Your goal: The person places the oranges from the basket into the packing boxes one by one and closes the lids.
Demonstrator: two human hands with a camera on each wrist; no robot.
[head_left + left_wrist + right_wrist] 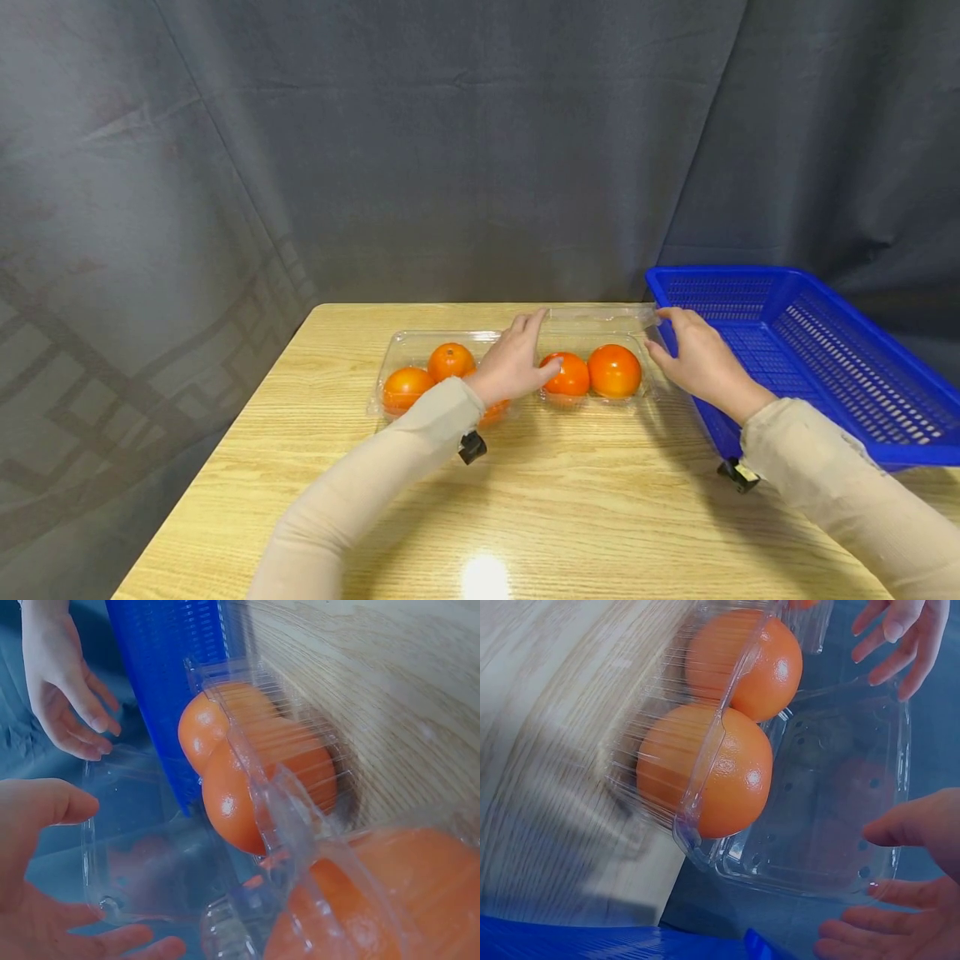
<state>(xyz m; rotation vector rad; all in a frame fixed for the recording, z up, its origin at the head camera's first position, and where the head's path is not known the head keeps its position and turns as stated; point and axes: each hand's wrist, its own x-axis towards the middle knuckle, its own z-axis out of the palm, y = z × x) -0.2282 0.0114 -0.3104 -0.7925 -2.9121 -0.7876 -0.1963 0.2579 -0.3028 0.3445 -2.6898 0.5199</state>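
An open clear plastic clamshell box holds two oranges (614, 372), side by side. Its hinged lid (825, 787) stands raised at the back. At the lid's left end is my left hand (517, 357), thumb spread from the extended fingers. My right hand (696, 354) is at the other end, index fingertip right at the lid's corner. In the right wrist view, the right thumb and fingers (877, 919) overlap the lid's edge with a gap between them. A second clear box (390, 354) with several oranges sits to the left, partly hidden by my left hand and sleeve.
A large blue plastic basket (825, 454) with slotted sides stands on the right, close to my right forearm. The light wooden table (585, 508) ends at the back before a grey curtain (480, 167).
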